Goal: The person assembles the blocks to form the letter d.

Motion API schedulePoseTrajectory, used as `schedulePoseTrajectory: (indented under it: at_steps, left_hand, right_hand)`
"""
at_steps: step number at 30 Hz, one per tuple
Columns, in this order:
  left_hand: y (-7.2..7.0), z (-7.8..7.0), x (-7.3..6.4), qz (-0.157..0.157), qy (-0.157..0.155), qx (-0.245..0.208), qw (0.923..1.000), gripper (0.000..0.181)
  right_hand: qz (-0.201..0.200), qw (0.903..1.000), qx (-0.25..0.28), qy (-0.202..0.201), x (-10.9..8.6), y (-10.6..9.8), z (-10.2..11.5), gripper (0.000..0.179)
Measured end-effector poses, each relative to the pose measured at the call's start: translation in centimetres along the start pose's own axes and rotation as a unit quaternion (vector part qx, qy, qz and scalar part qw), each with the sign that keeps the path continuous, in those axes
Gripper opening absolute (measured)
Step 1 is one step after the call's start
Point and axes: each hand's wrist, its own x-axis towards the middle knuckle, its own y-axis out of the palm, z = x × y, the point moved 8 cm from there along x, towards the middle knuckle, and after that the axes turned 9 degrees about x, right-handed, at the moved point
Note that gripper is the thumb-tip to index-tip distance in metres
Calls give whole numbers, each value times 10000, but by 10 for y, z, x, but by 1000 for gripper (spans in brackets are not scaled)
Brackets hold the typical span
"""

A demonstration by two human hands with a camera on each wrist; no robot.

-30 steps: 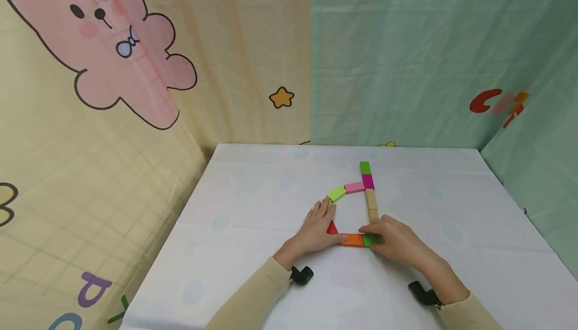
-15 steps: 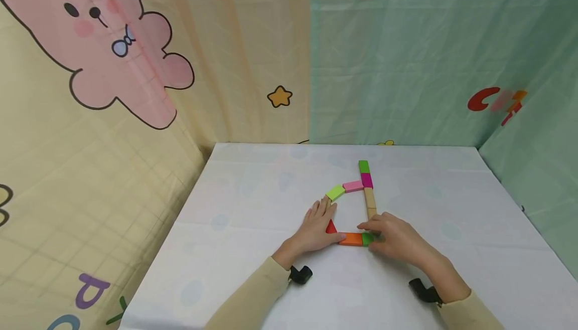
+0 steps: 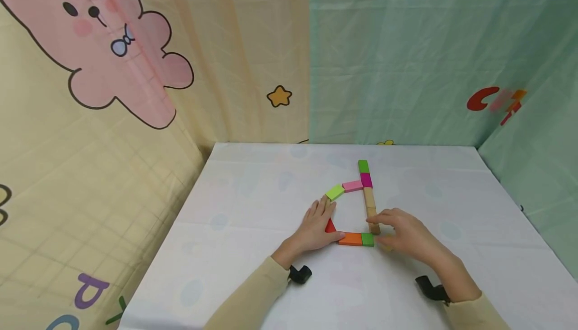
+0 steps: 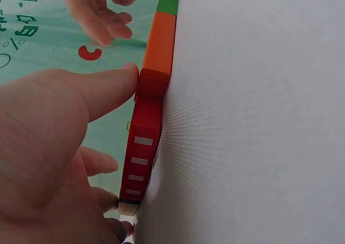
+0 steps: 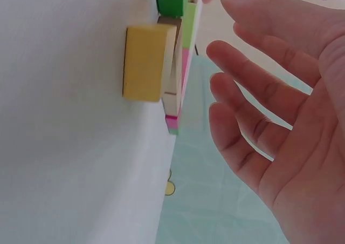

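My left hand (image 3: 316,229) lies with straight fingers along a red block with pale stripes (image 4: 141,152), its thumb at the orange block (image 3: 350,239). A green block (image 3: 368,239) sits against the orange one's right end. My right hand (image 5: 280,93) hovers with loosely bent fingers, holding nothing. Under it, a yellow block (image 5: 144,63) lies near the green one, partly hidden in the head view. Plain wooden blocks (image 3: 369,197) run up from there to a magenta block (image 3: 366,180), with another green block beyond. Pink (image 3: 352,186) and lime green (image 3: 334,192) blocks curve toward my left fingertips.
The blocks form a loop on a white-covered table (image 3: 253,189). Printed curtains (image 3: 388,69) hang behind and beside it. A black wrist mount (image 3: 300,275) sits on my left wrist and another (image 3: 431,289) on my right.
My right hand has let go at the near right corner and shifted right and slightly away. The near green block and a bit of yellow block now show. My left hand stays put.
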Motion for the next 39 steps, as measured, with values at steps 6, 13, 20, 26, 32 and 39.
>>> schedulePoseTrajectory:
  at_steps: [6, 13, 20, 26, 32, 39]
  left_hand:
    - [2, 1, 0, -2, 37, 6, 10000, 89]
    - [0, 0, 1, 14, 58, -9, 10000, 89]
    - [1, 1, 2, 4, 62, 66, 10000, 89]
    - [3, 2, 2, 29, 42, 46, 10000, 89]
    - [4, 3, 2, 24, 63, 36, 10000, 88]
    - [4, 3, 1, 30, 69, 53, 10000, 87]
  right_hand:
    - [68, 9993, 313, 192, -3, -5, -17, 46]
    - [71, 9976, 637, 264, -6, -12, -30, 48]
    - [306, 9937, 987, 430, -8, -6, -39, 46]
    - [514, 9923, 1038, 441, -10, -1, -42, 42]
    - [649, 9912, 1103, 339, -12, 1, -43, 37]
    - [763, 9896, 1197, 227, -14, 3, -42, 37]
